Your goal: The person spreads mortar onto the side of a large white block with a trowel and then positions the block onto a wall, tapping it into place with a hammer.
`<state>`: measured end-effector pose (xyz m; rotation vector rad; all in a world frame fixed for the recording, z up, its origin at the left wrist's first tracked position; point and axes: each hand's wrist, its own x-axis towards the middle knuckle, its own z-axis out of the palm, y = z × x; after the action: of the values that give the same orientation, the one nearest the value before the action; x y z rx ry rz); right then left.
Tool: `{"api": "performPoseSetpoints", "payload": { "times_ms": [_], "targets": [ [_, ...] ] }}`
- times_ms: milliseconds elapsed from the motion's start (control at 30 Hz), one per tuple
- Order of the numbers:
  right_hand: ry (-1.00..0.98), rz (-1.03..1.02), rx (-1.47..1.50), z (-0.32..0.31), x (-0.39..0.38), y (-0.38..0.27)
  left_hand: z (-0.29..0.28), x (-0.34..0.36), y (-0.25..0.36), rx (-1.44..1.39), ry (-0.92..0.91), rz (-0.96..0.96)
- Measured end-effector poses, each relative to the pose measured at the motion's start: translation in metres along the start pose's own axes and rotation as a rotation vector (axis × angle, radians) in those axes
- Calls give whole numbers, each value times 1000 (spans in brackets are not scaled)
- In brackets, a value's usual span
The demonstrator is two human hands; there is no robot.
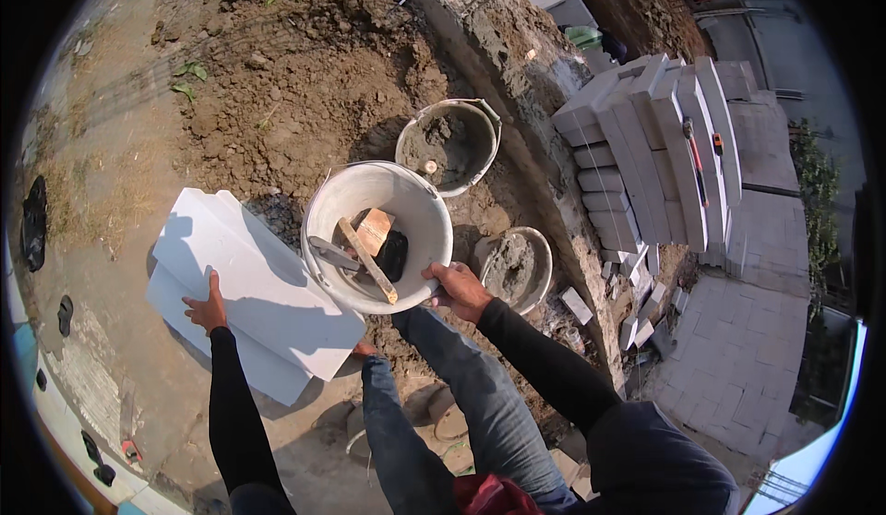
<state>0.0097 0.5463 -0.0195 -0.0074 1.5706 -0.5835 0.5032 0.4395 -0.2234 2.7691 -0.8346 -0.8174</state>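
Head view: the right hand [459, 289] is clamped on the near rim of the white bucket [420, 206], which stands on the dirt beside stacked white blocks [254, 289]. Inside lie a wooden-handled tool [367, 261], a tan piece and something black, hard to make out. The left hand [207, 309] rests flat, fingers spread, on the blocks. Two mortar buckets [449, 144] sit close by.

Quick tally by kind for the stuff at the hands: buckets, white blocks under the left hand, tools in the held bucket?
Buckets: 3 – held bucket, gripped at its rim by the right hand; mortar bucket; small mortar bucket
White blocks: 2 – stacked blocks under the left hand
Tools in held bucket: 2 – trowel, wooden-handled tool
Total: 7
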Motion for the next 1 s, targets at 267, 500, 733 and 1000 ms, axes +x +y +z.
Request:
{"api": "performPoseSetpoints", "payload": {
  "times_ms": [267,500,733,1000],
  "targets": [
    [-6,-154,-176,210,255,-84,34,32,26,216,-82,-295],
    [-42,-86,-264,297,408,-147,14,5,57,89,-249,-399],
    [-291,-67,-418,349,466,-167,6,-3,70,58,-253,-436],
    [-88,-141,-536,388,484,-140,15,-6,69,-13,-249,-384]
  ]
}}
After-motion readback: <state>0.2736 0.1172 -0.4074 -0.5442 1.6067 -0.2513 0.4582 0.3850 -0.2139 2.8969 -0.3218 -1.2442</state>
